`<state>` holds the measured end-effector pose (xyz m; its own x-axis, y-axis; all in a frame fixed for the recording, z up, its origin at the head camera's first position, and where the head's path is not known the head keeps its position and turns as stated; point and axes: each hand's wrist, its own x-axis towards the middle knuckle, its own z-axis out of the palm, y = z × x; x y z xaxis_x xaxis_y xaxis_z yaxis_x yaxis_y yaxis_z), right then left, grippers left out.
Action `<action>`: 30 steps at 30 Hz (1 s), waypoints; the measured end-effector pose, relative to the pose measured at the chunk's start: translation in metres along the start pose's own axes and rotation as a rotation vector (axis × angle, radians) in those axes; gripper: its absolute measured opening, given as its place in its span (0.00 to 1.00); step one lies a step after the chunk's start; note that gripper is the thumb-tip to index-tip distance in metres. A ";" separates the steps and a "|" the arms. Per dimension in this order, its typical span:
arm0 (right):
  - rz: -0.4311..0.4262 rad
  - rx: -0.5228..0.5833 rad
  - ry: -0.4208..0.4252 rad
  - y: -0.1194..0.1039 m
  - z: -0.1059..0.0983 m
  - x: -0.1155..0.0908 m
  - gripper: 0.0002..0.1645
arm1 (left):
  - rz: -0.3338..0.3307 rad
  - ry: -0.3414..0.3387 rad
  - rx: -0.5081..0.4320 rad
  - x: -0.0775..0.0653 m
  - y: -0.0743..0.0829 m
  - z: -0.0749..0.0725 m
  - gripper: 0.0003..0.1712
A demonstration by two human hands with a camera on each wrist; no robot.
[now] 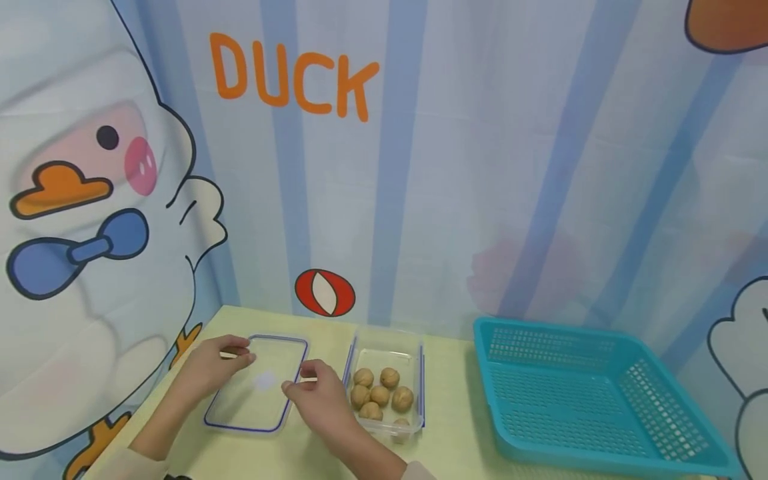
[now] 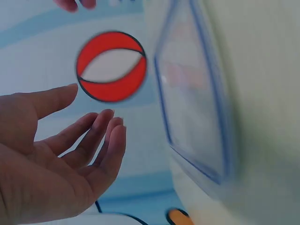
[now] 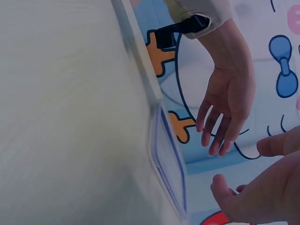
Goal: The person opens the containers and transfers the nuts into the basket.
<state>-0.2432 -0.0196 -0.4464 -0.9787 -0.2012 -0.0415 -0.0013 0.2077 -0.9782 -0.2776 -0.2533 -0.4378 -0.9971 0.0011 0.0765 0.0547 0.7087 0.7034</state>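
Observation:
A clear container lid [image 1: 258, 427] edged with a blue seal lies flat on the table, left of the middle. My left hand [image 1: 210, 367] hovers over its left side, fingers loosely bent and nothing between thumb and fingers. Over the lid's right edge, my right hand [image 1: 324, 400] is likewise bare, its thumb and fingertips apart. In the left wrist view the lid [image 2: 192, 93] lies off to the side of the left hand [image 2: 70, 154]. Just right of the right hand stands a clear plastic box [image 1: 420, 393] with several walnuts [image 1: 380, 395] in it.
At the right of the table sits a turquoise plastic basket [image 1: 498, 400] with perforated walls. A curtain [image 1: 444, 167] printed with ducks and stripes hangs close behind the pale yellow table [image 1: 453, 413]. A dark band [image 3: 183, 30] circles the left wrist.

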 end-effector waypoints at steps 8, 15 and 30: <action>-0.216 -0.075 -0.001 -0.003 -0.056 -0.005 0.27 | 0.055 -0.035 -0.162 -0.010 0.062 0.028 0.29; -0.404 -0.174 0.009 0.025 -0.110 0.004 0.26 | 0.089 0.018 -0.225 -0.009 0.091 0.064 0.27; -0.529 -0.564 -0.092 0.052 -0.155 0.053 0.23 | -0.062 -0.107 -0.474 0.027 0.085 0.143 0.33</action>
<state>-0.3270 0.1293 -0.4681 -0.7976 -0.4829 0.3613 -0.5920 0.5123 -0.6221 -0.3072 -0.0926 -0.4770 -0.9977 0.0596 -0.0311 -0.0111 0.3101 0.9507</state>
